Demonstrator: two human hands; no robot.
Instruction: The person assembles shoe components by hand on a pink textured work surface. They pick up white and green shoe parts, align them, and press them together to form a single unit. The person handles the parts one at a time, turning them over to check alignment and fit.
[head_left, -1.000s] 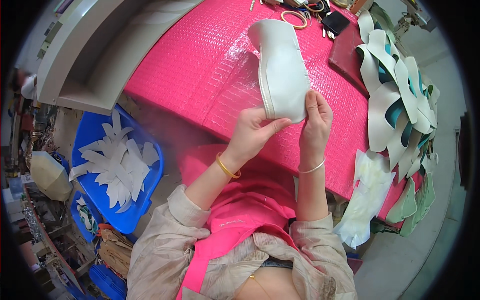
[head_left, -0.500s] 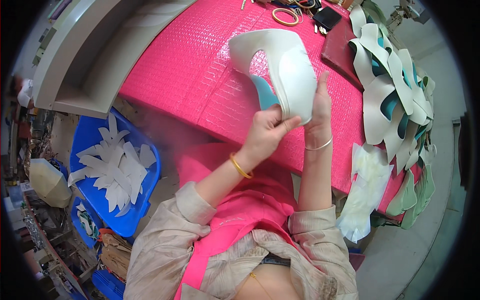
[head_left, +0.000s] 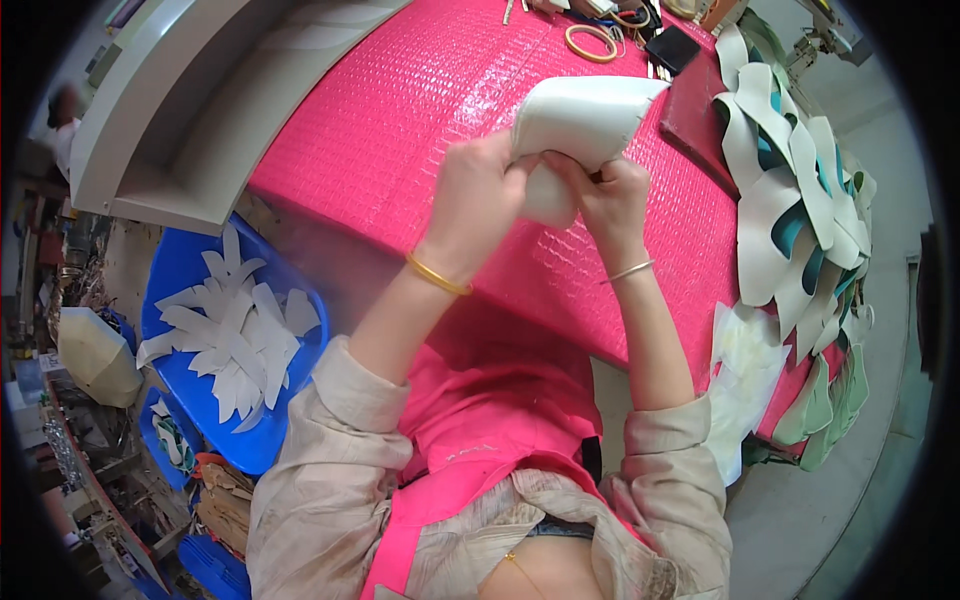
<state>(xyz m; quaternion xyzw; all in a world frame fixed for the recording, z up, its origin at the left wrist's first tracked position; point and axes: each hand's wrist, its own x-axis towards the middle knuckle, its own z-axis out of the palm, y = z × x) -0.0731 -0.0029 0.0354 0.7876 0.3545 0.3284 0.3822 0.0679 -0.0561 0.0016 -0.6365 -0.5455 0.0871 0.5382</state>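
Above the pink-covered table (head_left: 380,130), I hold a white shoe upper (head_left: 580,112) folded over into a curved shape. My left hand (head_left: 478,195) grips its left edge, closed with the thumb toward the middle. Opposite it, my right hand (head_left: 612,205) pinches the lower right part, fingers bent and the thumb pressed on the piece. A paler flap of the upper hangs down between both hands. The teal part of this piece is out of sight, and my fingers partly hide its inner side.
Several white and teal shoe uppers (head_left: 770,235) overlap along the table's right side, beside a dark red block (head_left: 697,125). At the back lie a tape roll (head_left: 591,43) and a black flat object (head_left: 672,50). A blue bin (head_left: 305,345) with white cut pieces stands at left, below a grey shelf (head_left: 190,190).
Both hands have turned and folded the upper, so its opening and teal part no longer show. My left hand has moved up and left; my right hand has rotated to a pinch.
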